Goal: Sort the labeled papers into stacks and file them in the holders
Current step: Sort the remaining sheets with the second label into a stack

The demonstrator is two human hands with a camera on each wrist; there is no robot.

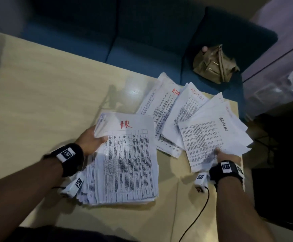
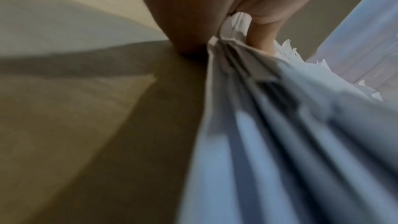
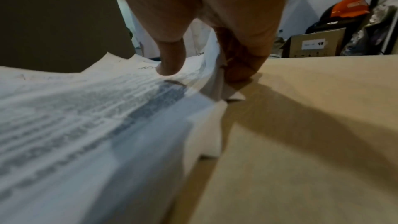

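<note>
Head view: left hand (image 1: 91, 140) grips the thick HR stack (image 1: 126, 159), right hand (image 1: 227, 157) pinches a floppy ADMIN sheet (image 1: 210, 142); loose paper slides, better grabbed by an edge.

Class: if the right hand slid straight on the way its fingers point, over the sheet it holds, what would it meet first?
The right hand points up its ADMIN sheet. It would probably first meet the fanned ADMIN papers beyond, though depth is unclear.
</note>
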